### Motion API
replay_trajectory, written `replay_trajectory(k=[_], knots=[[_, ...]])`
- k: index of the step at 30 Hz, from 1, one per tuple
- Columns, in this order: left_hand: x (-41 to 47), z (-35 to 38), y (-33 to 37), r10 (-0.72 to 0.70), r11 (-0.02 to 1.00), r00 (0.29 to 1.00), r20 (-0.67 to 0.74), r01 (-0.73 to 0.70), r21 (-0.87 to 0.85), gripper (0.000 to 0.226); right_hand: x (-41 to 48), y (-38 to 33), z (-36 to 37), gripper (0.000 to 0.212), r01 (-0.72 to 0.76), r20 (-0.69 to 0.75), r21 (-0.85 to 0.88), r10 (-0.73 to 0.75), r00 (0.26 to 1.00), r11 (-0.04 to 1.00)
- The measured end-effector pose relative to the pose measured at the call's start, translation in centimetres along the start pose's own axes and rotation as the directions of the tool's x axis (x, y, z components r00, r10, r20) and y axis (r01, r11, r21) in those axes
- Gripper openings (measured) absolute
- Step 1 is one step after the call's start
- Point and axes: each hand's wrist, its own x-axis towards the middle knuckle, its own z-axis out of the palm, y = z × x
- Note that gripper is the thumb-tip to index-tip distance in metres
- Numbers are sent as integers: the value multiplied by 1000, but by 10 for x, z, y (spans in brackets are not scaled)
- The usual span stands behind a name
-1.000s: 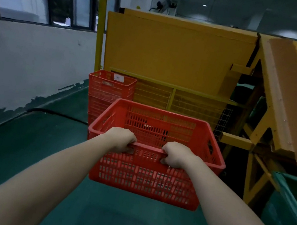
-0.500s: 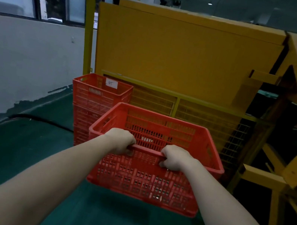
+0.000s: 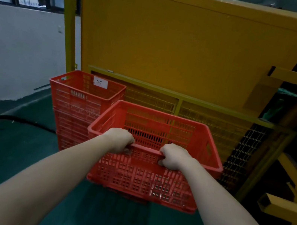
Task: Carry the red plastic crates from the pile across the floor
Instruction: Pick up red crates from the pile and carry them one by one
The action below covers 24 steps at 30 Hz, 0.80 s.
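I hold an empty red plastic crate (image 3: pixel 143 182) out in front of me, above the green floor. My left hand (image 3: pixel 119 140) and my right hand (image 3: pixel 174 156) both grip its near rim, a hand's width apart. Just beyond it to the left stands a stack of red crates (image 3: pixel 77 107) on the floor; the top one carries a small white label. The held crate hides the stack's lower right part.
A big yellow panel with a wire-mesh lower section (image 3: pixel 185 45) closes off the way ahead. A yellow steel frame (image 3: pixel 286 206) juts in on the right. A white wall (image 3: pixel 14 61) and a black cable (image 3: pixel 21 121) run along the left. Green floor (image 3: pixel 8 151) lies open at near left.
The stack and the yellow panel have grown larger and nearer as I walk forward with the crate. Both hands keep the same grip on its rim.
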Motion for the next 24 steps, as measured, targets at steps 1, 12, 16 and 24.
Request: replay_trajectory(k=[1,12,16,24], knots=[[17,2,-10,7,1000,1000,3,-7,-2,22,18,3,-2,11,-7,4,1,7,1000,1000],[208,44,-137,125,992,991,46,-125,-4,24,228,35,2,21,-124,26,15,123,992,992],[264,68,-167,155,988,986,60,-154,-18,25,289,47,18,22,-152,47,32,151,987,988],[376,151,-207,178,984,975,132,-176,-24,25,411,85,76,22,-158,124,35,153,980,987]])
